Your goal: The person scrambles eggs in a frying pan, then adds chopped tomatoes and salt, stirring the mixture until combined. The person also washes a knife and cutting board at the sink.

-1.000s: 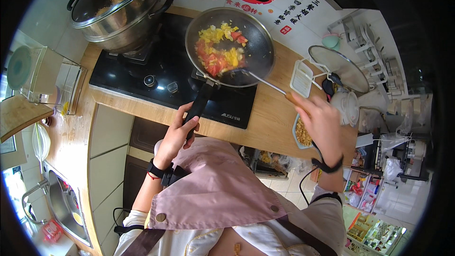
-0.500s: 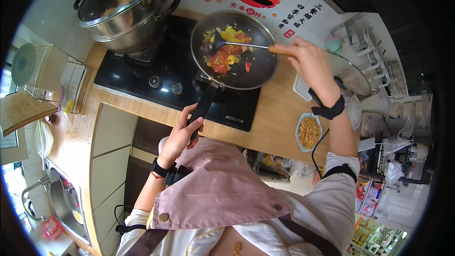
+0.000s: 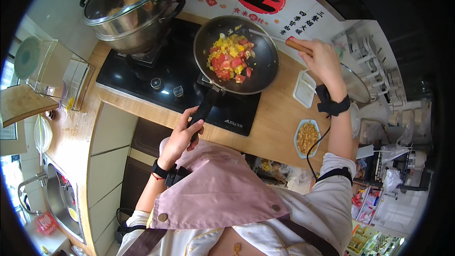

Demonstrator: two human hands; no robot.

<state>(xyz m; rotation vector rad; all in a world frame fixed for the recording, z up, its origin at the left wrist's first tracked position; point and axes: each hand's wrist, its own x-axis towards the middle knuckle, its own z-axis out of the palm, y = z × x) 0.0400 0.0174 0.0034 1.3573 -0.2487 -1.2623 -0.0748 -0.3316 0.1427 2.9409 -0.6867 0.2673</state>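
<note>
A dark frying pan [image 3: 263, 73] sits over the right side of the black stove, its handle toward me. My left hand [image 3: 181, 135] is wrapped round that handle. Inside the pan, chopped tomato and yellow scrambled egg [image 3: 230, 57] lie in a heap left of the middle. My right hand [image 3: 322, 59] grips the wooden handle of a spatula [image 3: 297, 46], up and to the right of the pan. The spatula's metal shaft reaches over the far rim, and its head is at the far side of the pan, hard to make out.
A large lidded steamer pot [image 3: 130, 21] stands on the stove's left side. Right of the pan lie a white tray [image 3: 304, 88] and a pale blue dish of chopped yellowish food [image 3: 307, 138]. A glass lid [image 3: 355, 83] leans at the right. The sink [image 3: 61, 204] is lower left.
The spatula has moved from the middle of the food to the pan's far side, my right hand shifting right. The tomato and egg are heaped closer together. My left hand keeps its hold.
</note>
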